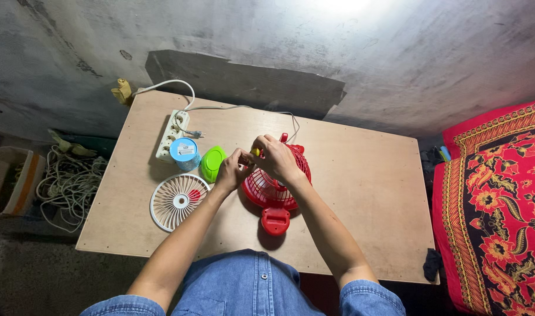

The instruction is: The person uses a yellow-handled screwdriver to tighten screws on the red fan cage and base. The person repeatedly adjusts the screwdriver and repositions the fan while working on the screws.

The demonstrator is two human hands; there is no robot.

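A small red table fan point(274, 190) lies on its back on a wooden table point(361, 193), its red base point(275, 220) pointing toward me. My right hand point(277, 158) rests on top of the red grille and grips a small yellow-handled tool point(255, 152). My left hand point(232, 170) is closed at the fan's left edge, its fingertips meeting the tool beside the right hand. A white round fan grille point(178, 200) lies flat to the left of my left forearm.
A green round lid point(212, 162) and a blue-and-white cylindrical container point(185, 153) sit left of the fan. A white power strip point(171, 136) with a cord lies at the table's back left. Coiled cable point(68, 184) is on the floor at left; red patterned fabric point(496, 205) at right.
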